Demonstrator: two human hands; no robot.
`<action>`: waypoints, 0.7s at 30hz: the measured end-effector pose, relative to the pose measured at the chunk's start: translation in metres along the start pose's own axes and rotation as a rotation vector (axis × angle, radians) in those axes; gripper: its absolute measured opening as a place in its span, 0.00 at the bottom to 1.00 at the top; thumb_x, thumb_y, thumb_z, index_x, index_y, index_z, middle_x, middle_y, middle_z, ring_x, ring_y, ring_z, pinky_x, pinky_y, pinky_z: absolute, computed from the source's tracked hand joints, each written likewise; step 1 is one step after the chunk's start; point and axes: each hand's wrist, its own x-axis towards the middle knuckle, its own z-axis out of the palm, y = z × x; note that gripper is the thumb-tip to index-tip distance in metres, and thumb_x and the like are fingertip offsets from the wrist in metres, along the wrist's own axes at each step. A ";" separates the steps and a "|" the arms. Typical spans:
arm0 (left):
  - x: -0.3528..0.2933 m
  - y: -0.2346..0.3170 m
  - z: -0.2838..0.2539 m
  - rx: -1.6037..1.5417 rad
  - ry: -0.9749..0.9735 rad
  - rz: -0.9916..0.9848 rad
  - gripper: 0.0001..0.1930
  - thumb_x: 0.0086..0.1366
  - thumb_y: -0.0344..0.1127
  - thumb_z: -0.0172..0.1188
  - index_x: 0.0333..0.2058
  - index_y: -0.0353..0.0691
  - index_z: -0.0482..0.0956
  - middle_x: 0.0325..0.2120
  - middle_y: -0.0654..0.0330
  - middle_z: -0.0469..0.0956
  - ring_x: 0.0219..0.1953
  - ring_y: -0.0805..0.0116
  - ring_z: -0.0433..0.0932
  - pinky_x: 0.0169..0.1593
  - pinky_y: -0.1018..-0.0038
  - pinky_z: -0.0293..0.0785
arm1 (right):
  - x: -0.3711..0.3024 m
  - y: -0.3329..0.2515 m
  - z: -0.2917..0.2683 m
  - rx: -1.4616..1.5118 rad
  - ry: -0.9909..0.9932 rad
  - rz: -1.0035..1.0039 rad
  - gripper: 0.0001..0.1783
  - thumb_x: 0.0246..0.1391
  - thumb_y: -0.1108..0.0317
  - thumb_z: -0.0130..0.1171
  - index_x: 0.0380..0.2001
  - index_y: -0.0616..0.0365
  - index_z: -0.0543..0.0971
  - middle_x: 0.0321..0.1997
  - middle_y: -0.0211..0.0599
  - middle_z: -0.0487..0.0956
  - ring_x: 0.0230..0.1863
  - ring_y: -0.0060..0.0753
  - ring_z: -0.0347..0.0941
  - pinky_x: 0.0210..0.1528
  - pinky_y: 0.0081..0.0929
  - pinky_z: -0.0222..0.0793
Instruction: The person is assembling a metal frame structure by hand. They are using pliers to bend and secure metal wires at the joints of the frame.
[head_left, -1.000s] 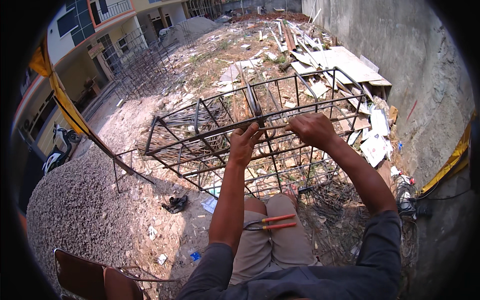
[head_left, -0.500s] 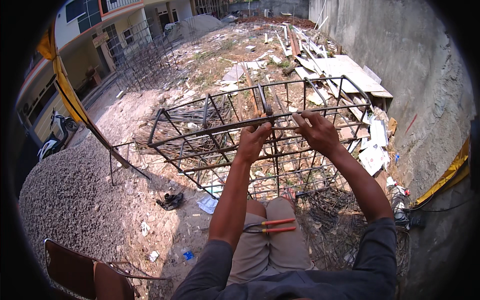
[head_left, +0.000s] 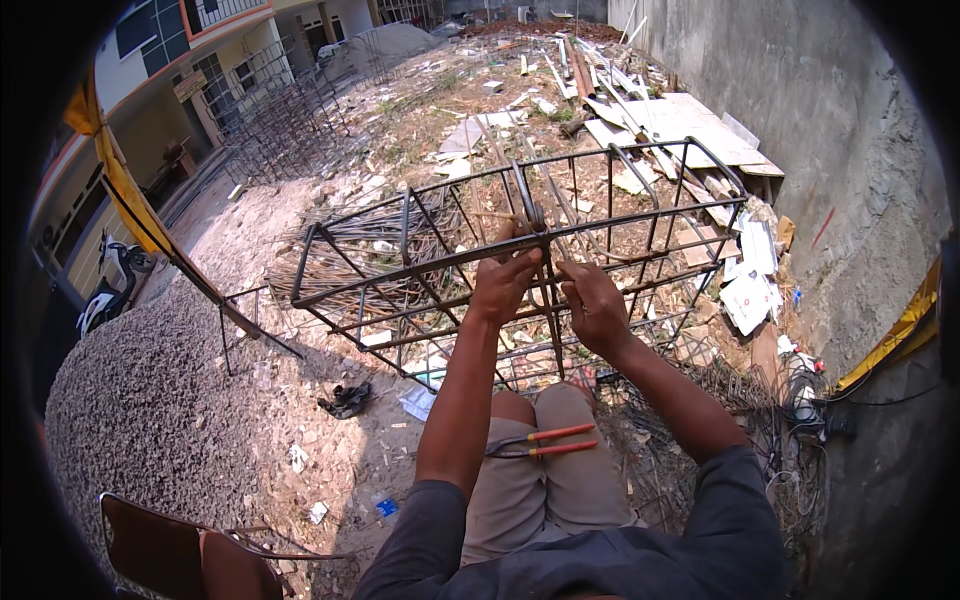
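A long cage of dark steel rebar (head_left: pixel 390 272) stretches across in front of my knees. My left hand (head_left: pixel 503 288) is closed around its near top bar, fingers reaching behind it, just left of where several stirrups bunch together (head_left: pixel 537 215). To the right of that bunch and below the top bar, my right hand (head_left: pixel 597 312) is closed, its thumb and fingers pinched by the upright bars. What it pinches is too small to make out. Pincers with orange handles (head_left: pixel 560 441) lie across my thighs, their jaws pointing left.
Loose rebar rods (head_left: pixel 345 270) lie behind the cage. A gravel heap (head_left: pixel 150 400) and a brown chair (head_left: pixel 150 545) are at left. Boards and scrap (head_left: pixel 690 130) line the concrete wall (head_left: pixel 840 170). A slanted post with yellow cloth (head_left: pixel 135 205) stands left; cables (head_left: pixel 800 420) lie right.
My right hand has come down and left from the top bar, toward the stirrup bunch. The thin rod held level between my hands no longer shows there. My left hand stays at the bar.
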 end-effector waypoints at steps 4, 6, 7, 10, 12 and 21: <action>0.000 -0.007 0.006 -0.022 0.065 0.067 0.37 0.69 0.21 0.61 0.73 0.38 0.57 0.49 0.64 0.78 0.46 0.77 0.76 0.48 0.79 0.75 | -0.006 -0.023 0.038 0.563 0.052 0.475 0.19 0.75 0.59 0.47 0.58 0.60 0.74 0.41 0.46 0.79 0.41 0.45 0.80 0.41 0.38 0.76; -0.001 -0.006 0.003 -0.011 0.041 0.061 0.37 0.69 0.22 0.62 0.74 0.40 0.57 0.47 0.65 0.79 0.43 0.78 0.76 0.46 0.79 0.75 | 0.005 -0.045 0.044 0.796 0.030 0.633 0.19 0.76 0.58 0.46 0.57 0.61 0.75 0.37 0.42 0.79 0.39 0.34 0.78 0.40 0.33 0.74; 0.000 -0.007 0.002 -0.009 0.025 0.055 0.37 0.69 0.22 0.62 0.74 0.41 0.57 0.46 0.65 0.80 0.42 0.79 0.76 0.45 0.79 0.75 | 0.008 -0.054 0.049 0.774 0.052 0.636 0.20 0.76 0.58 0.45 0.57 0.62 0.75 0.36 0.40 0.78 0.37 0.31 0.77 0.39 0.32 0.73; -0.004 -0.011 0.002 -0.016 -0.014 0.042 0.38 0.69 0.23 0.62 0.74 0.43 0.57 0.43 0.66 0.82 0.39 0.81 0.76 0.41 0.80 0.74 | 0.003 -0.047 0.063 0.828 0.066 0.728 0.20 0.77 0.56 0.43 0.57 0.61 0.73 0.31 0.30 0.76 0.30 0.20 0.72 0.32 0.25 0.68; -0.007 -0.009 -0.001 -0.014 0.014 0.036 0.37 0.68 0.22 0.63 0.74 0.44 0.60 0.42 0.66 0.82 0.38 0.81 0.77 0.40 0.79 0.75 | 0.007 -0.050 0.067 0.795 0.087 0.713 0.20 0.77 0.56 0.43 0.56 0.60 0.74 0.27 0.24 0.74 0.25 0.18 0.67 0.27 0.25 0.64; 0.006 0.001 -0.008 -0.510 0.393 -0.036 0.06 0.76 0.32 0.56 0.42 0.35 0.77 0.41 0.52 0.82 0.46 0.59 0.83 0.52 0.63 0.85 | -0.015 -0.002 0.028 0.181 0.054 0.255 0.12 0.69 0.64 0.56 0.48 0.59 0.82 0.33 0.53 0.84 0.31 0.56 0.83 0.30 0.43 0.77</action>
